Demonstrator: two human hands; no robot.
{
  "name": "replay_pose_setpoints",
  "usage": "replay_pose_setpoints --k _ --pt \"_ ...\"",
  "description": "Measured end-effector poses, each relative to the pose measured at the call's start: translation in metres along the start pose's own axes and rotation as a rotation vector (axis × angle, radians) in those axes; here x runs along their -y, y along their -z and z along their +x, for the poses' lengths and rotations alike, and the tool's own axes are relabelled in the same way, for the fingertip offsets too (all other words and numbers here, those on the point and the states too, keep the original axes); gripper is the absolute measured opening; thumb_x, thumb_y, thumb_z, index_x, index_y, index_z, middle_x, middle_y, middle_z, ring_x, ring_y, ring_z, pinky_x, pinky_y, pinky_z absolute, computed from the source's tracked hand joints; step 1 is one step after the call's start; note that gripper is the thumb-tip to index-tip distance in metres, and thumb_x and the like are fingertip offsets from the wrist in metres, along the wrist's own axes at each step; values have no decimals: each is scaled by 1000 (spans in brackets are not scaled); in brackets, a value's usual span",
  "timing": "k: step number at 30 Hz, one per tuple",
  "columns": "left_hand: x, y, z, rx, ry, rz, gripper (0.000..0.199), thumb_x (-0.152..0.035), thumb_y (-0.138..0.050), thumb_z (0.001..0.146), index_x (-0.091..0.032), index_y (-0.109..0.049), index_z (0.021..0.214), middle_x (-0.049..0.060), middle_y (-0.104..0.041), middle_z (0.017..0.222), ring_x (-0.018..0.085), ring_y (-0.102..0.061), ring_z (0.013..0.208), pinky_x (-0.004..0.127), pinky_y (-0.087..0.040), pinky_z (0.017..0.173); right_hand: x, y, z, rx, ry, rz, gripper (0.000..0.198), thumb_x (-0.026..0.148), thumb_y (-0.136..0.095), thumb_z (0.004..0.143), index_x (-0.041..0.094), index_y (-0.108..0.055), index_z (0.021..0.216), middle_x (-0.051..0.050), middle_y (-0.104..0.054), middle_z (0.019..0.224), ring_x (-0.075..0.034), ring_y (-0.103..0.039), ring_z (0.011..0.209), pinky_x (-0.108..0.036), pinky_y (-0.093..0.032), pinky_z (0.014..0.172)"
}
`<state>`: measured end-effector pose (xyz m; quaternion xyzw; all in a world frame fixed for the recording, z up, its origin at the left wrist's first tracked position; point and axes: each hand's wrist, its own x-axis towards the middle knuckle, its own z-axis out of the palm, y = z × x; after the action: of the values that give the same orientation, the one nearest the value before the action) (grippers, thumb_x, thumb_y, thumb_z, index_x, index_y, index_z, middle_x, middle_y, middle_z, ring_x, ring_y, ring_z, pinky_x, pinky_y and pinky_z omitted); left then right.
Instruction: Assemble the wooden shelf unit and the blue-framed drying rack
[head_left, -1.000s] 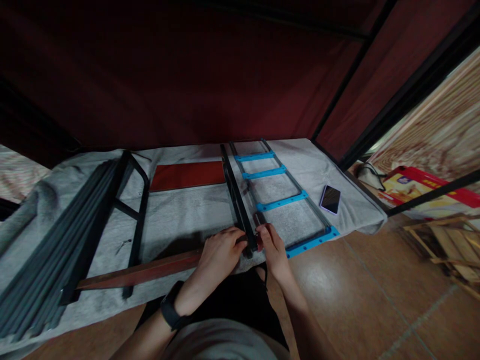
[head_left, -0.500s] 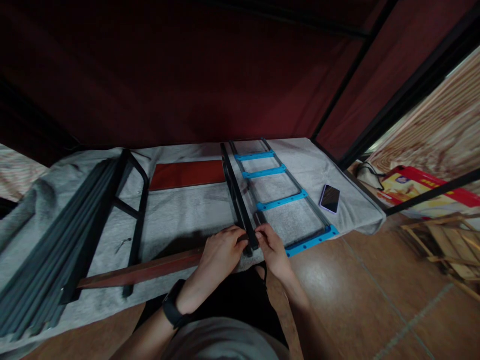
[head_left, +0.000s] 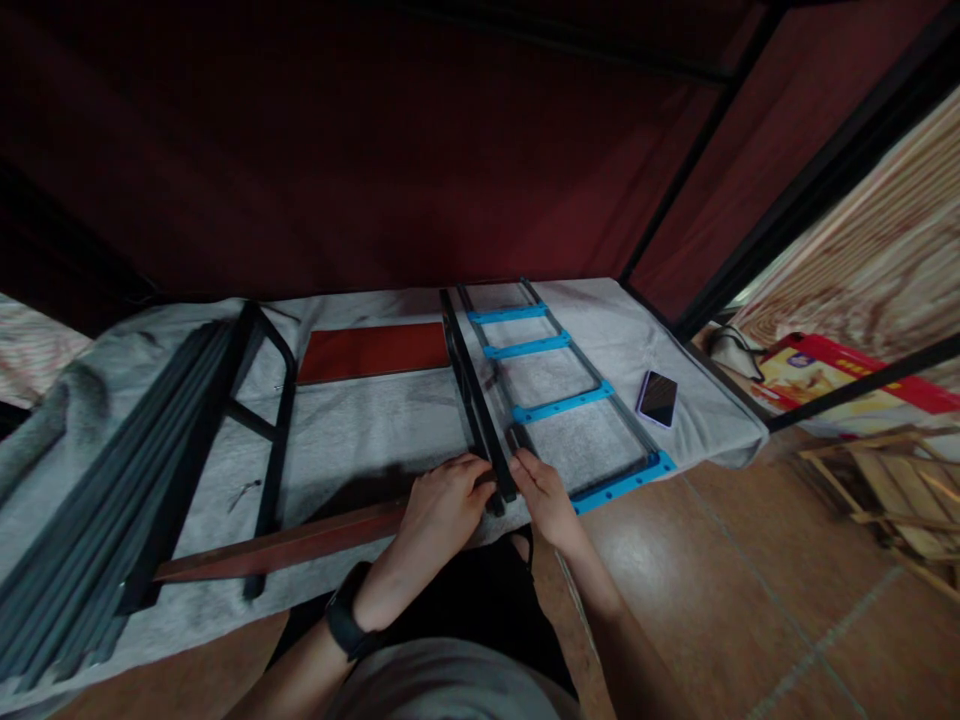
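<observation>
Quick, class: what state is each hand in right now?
Left hand: curled over the near red board beside the right black frame; grip hidden.
Right hand: partly curled at that frame's near end; cannot tell whether it holds anything.

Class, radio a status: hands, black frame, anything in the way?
Left hand over near red board. Right hand at right black frame. Blue-barred rack close alongside, possible snag.

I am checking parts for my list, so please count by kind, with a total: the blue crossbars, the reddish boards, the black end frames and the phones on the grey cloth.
Blue crossbars: 4
Reddish boards: 2
Black end frames: 2
Phone: 1
Total: 9
</observation>
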<state>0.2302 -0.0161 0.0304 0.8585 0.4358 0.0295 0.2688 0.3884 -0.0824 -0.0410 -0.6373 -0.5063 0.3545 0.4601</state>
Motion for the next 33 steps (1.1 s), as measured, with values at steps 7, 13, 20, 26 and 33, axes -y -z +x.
replay_pose_setpoints --k 7,13,20,26,33 --pt "1 -1 0 5 5 8 25 -25 -53 97 -25 -73 112 4 -75 121 24 -70 110 33 -52 92 5 5 -8 -3 44 -30 28 48 -40 104 25 -54 95 3 -57 80 -15 -57 75 -28 -43 69" --pt "1 -2 1 -5 8 10 24 -25 -54 97 -25 -73 112 5 -75 119 24 -70 109 34 -52 93 4 11 1 62 122 -131 31 45 -40 104 25 -51 84 3 -51 75 -15 -53 71 -28 -40 66" --pt "4 -4 0 -13 -33 5 24 -23 -53 97 -23 -72 112 5 -75 116 22 -70 106 31 -51 92 6 12 1 103 30 -32 35 50 -39 104 25 -47 80 5 -47 70 -14 -50 66 -27 -39 63" --pt "4 -5 -2 -18 -49 41 22 -23 -50 99 -23 -70 110 6 -74 114 22 -70 105 32 -52 89 11 17 -4 80 173 -146 23 39 -39 105 25 -55 95 0 -58 86 -17 -59 81 -29 -44 75" --pt "2 -6 -2 5 -37 69 22 -20 -51 98 -22 -69 110 7 -74 115 22 -70 106 31 -51 90 10 23 9 172 120 -156 34 47 -41 103 24 -52 80 3 -54 75 -15 -53 70 -27 -41 66"
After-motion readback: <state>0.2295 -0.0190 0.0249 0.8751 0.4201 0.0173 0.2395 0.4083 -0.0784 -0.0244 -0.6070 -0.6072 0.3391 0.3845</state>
